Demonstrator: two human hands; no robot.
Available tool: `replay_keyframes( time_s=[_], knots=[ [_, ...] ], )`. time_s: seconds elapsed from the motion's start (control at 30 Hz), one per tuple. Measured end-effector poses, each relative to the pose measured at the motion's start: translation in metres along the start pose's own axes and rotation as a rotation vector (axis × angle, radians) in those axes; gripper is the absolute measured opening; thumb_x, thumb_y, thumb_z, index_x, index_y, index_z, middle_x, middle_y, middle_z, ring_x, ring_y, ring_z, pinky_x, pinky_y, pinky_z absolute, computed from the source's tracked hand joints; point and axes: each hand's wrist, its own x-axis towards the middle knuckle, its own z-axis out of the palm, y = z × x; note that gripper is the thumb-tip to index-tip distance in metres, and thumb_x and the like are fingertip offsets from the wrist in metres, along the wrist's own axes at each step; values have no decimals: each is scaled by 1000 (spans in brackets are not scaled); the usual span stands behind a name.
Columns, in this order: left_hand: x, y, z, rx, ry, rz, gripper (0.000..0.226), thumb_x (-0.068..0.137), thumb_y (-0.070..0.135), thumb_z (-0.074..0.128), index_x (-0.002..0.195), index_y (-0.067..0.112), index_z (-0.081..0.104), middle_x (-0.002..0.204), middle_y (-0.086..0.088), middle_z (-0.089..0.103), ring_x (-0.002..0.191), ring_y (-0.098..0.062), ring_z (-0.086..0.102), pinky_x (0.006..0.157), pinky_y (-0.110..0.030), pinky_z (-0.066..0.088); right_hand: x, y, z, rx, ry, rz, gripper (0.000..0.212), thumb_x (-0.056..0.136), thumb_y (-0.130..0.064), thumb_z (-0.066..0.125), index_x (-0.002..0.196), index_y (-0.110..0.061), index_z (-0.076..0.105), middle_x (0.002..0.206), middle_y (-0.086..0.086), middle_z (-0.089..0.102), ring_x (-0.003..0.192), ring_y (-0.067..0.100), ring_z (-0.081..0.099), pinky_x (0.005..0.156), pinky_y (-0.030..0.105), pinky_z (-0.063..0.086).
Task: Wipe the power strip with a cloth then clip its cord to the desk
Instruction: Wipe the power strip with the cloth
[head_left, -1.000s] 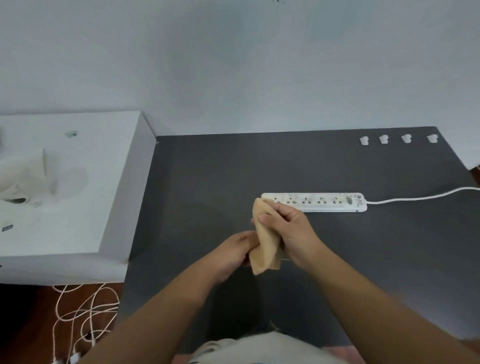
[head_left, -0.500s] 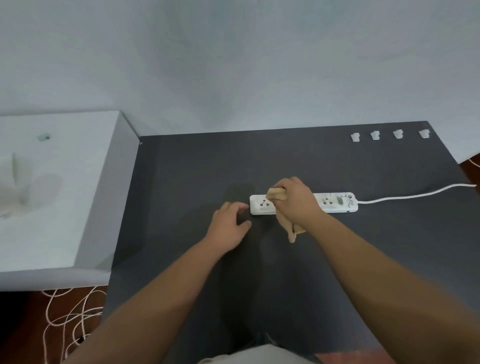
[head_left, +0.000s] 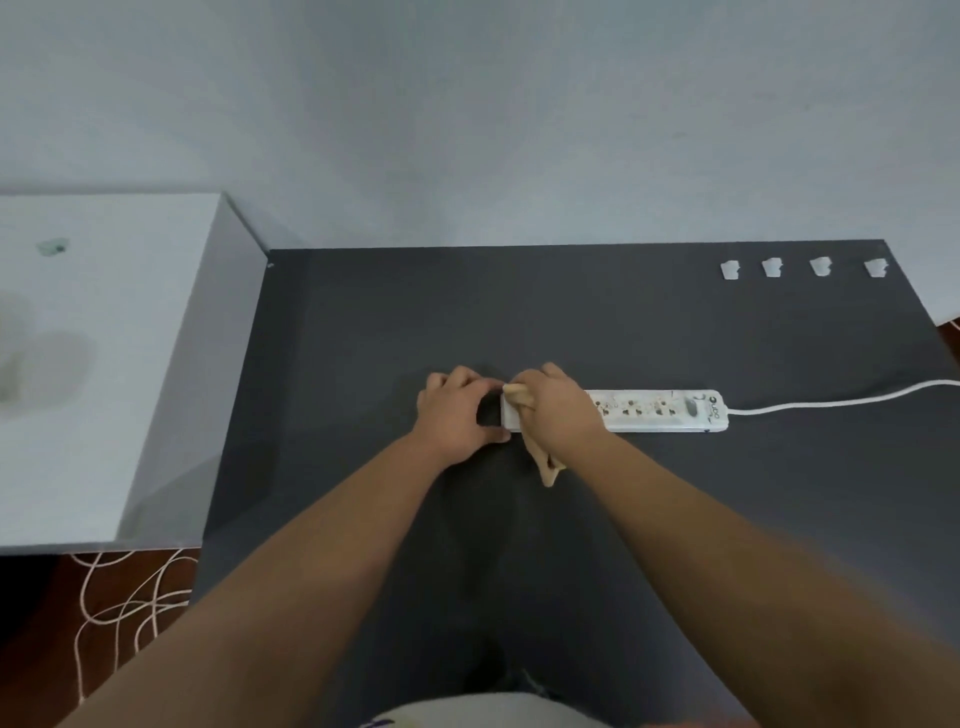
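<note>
Your desk is dark and mostly bare, which leaves room to work. The strip lies flat near its middle, lengthwise left to right, with its cord running off the right edge, not yet clipped. Your left hand curls around the strip's left end, fingers touching it, likely bracing it so it won't slide. Your right hand is closed on the cloth, pressing it onto the strip's left part to wipe; a tail hangs toward you. Four clips wait in a row at the far right corner, well apart from the cord.
</note>
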Motion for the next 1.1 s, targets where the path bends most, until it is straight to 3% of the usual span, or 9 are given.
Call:
replay_keyframes(
  time_s=[0.13,0.23,0.3,0.4,0.53,0.73,0.8,0.93,1.1],
  knots=[
    [0,-3,3,-26,22,21,61,74,53,70,130,45,46,128,9,44,119,-23,30,96,-36,26,-19,6,-3,-59,-138,-123,27,89,-16,51,112,-24,62,109,2,49,97,24,59,82,36,49],
    [-1,-5,2,-34,25,11,62,75,51,70,132,46,44,126,10,43,119,-23,30,98,-36,26,-10,9,-17,65,47,-60,28,89,-12,51,114,-22,62,113,4,52,98,25,59,84,39,51],
    [0,-3,2,-23,24,6,63,75,51,70,132,45,43,126,9,43,119,-23,30,99,-37,28,1,6,-17,79,74,-13,30,89,-13,52,116,-23,61,113,4,51,97,25,58,84,39,51],
    [-1,-3,4,-35,26,-3,62,75,51,69,131,42,44,125,9,43,118,-23,31,97,-37,29,3,-3,-1,-67,-16,-35,36,84,-12,62,117,-24,57,111,3,49,97,27,60,78,38,52],
    [-2,-3,4,-55,28,13,58,77,50,68,130,43,45,125,10,43,118,-23,30,96,-36,26,-13,5,6,-49,-79,-132,30,89,-15,53,116,-24,60,104,2,49,94,25,59,73,32,46],
    [-1,4,2,-57,21,81,70,78,43,71,140,39,37,135,12,41,125,-21,30,103,-39,27,-11,40,-14,141,194,104,30,90,-18,51,119,-23,59,116,5,52,99,26,59,86,38,50],
    [0,7,1,-22,17,149,70,80,41,69,141,36,37,139,13,40,127,-19,32,104,-38,27,-16,39,-9,96,155,106,30,91,-20,50,120,-22,57,116,5,51,98,29,60,84,38,50],
    [4,11,-1,38,-7,200,65,82,40,67,141,35,39,139,13,44,127,-18,37,105,-38,28,-35,36,3,26,23,-88,29,92,-18,50,119,-21,59,111,4,52,95,25,60,81,38,51],
    [4,9,-2,25,-21,183,66,82,40,67,141,35,39,139,13,45,126,-19,37,105,-40,28,-17,51,-16,188,282,93,31,91,-16,51,121,-20,59,116,7,54,100,26,59,87,34,48]
  ],
)
